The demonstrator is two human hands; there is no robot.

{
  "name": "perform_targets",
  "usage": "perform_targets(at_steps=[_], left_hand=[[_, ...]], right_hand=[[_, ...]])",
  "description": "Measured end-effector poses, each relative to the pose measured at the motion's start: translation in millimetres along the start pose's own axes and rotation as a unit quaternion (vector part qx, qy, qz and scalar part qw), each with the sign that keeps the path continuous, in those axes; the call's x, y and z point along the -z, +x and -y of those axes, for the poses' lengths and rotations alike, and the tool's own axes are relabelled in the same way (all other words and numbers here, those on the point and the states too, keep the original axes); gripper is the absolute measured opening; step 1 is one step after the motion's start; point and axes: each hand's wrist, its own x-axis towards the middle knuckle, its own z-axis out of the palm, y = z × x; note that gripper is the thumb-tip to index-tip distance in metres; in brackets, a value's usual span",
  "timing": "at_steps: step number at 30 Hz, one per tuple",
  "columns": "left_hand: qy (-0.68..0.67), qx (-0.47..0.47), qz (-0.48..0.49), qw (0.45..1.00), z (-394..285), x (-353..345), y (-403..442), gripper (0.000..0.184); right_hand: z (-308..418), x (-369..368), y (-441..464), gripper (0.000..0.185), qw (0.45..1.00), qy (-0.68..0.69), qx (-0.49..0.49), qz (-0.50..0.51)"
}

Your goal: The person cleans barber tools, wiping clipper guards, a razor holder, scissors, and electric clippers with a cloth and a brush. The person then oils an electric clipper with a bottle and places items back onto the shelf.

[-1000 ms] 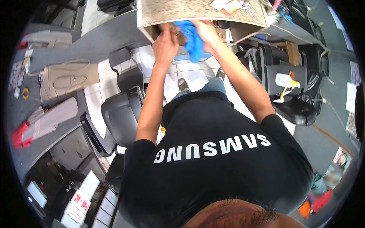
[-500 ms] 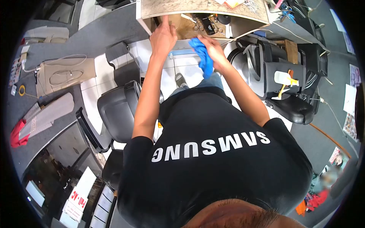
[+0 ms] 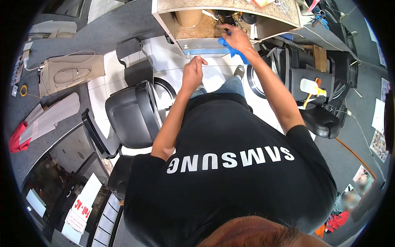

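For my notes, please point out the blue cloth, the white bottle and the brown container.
Blue cloth (image 3: 235, 50): head view, hanging folds.
White bottle (image 3: 307, 86): head view, body.
Brown container (image 3: 188, 18): head view, side wall.

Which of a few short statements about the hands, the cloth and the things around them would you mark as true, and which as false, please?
1. The right hand holds a blue cloth. True.
2. The left hand is inside the open compartment. False: it is outside, in front of the person's body.
3. A brown container stands in the left part of the compartment. True.
4. The white bottle with a yellow top stands in the compartment. False: it is outside, off to the person's right.
5. The person's shirt is black with white lettering. True.
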Motion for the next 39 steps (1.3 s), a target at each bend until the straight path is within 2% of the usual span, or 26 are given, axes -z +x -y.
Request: perform_targets(at_steps=[3, 4, 6, 10, 13, 17, 19, 21, 23, 25, 27, 28, 30, 32, 34, 37, 39], left_hand=[[-0.072, 0.003, -0.037, 0.997, 2.2, -17.7, -25.4, 0.020], [-0.022, 0.000, 0.006, 1.000, 4.3, -14.7, -29.0, 0.029], [-0.008, 0.011, 0.004, 1.000, 0.6, -10.4, -34.3, 0.027], [-0.002, 0.062, -0.007, 0.998, -6.4, 6.5, -37.2, 0.026], [-0.008, 0.054, -0.049, 0.997, 1.0, 15.1, -38.5, 0.025], [-0.003, 0.071, -0.068, 0.995, 2.6, 19.4, -37.3, 0.025], [-0.017, 0.072, -0.059, 0.996, 3.3, 17.0, -34.9, 0.025], [-0.036, 0.075, -0.049, 0.995, 1.7, 13.5, -31.9, 0.024], [-0.060, 0.079, -0.041, 0.994, -5.0, 8.8, -25.3, 0.024], [-0.105, 0.094, -0.026, 0.990, -7.3, 1.9, -16.9, 0.034], [-0.186, 0.089, -0.023, 0.978, -8.9, -9.7, -8.2, 0.043], [-0.213, 0.118, 0.016, 0.970, -14.4, -10.1, -5.0, 0.054], [-0.297, 0.152, 0.068, 0.940, -24.0, -15.8, -0.5, 0.055], [-0.351, 0.161, 0.123, 0.914, -43.9, -17.1, 3.8, 0.053], [-0.334, 0.184, 0.128, 0.916, -37.2, -25.8, 2.5, 0.051], [-0.362, 0.195, 0.077, 0.908, -32.6, -30.8, 6.7, 0.043], [-0.410, 0.171, 0.023, 0.895, -24.5, -25.0, 11.9, 0.043]], right_hand=[[45.7, 6.0, 35.9, 0.042, 0.990, -0.135, -0.026, -0.014], [47.4, -1.5, 52.4, 0.042, 0.985, -0.172, -0.024, -0.008], [47.3, -17.7, 86.9, 0.042, 0.969, -0.246, -0.019, 0.002], [42.8, -40.4, 123.6, 0.039, 0.952, -0.292, 0.037, -0.082], [37.3, -39.0, 122.3, 0.044, 0.912, -0.396, 0.081, -0.064], [39.3, -20.5, 126.3, 0.056, 0.954, -0.295, 0.050, -0.005], [48.7, 7.5, 99.2, 0.049, 0.977, -0.200, 0.030, 0.068], [19.2, 16.4, 89.3, 0.047, 0.981, -0.140, 0.005, 0.134], [20.2, 37.8, 30.4, 0.044, 0.991, 0.013, -0.004, 0.133], [12.2, 31.8, -26.3, 0.036, 0.955, 0.236, -0.062, 0.166], [39.6, 43.7, -81.3, 0.029, 0.912, 0.338, -0.140, 0.186], [38.4, 36.7, -96.0, 0.027, 0.900, 0.366, -0.139, 0.194], [35.0, 19.0, -119.3, 0.022, 0.876, 0.419, -0.133, 0.197], [38.3, 6.9, -132.1, 0.027, 0.894, 0.407, -0.069, 0.175], [48.5, 7.1, -137.7, 0.032, 0.911, 0.367, -0.043, 0.183], [47.2, -8.0, -143.4, 0.036, 0.932, 0.357, 0.012, 0.063], [40.7, 3.7, -146.2, 0.041, 0.897, 0.398, -0.155, 0.116]])
